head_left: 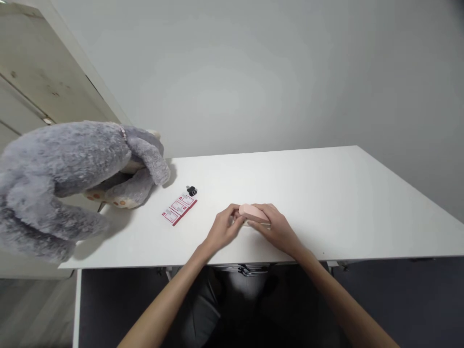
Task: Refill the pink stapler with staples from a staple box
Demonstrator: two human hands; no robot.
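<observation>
A pale pink block with rounded edges [253, 212] is held between my two hands, just over the near middle of the white table [308, 193]. Under it shows a thin cream-coloured edge, and I cannot tell if that belongs to the block or is a separate piece. My right hand [275, 227] wraps its right end, fingers over the far side and thumb in front. At the left end, my left hand [225, 227] has its thumb and fingers closed together; its fingertips are partly hidden.
Left of my hands lies a red-and-white printed sheet [178, 209] with several framed panels. A small black object with a metal-looking end [192, 191] sits just beyond it. A large grey plush toy [79, 154] leans over the table's left end. Behind stands a grey wall [232, 72].
</observation>
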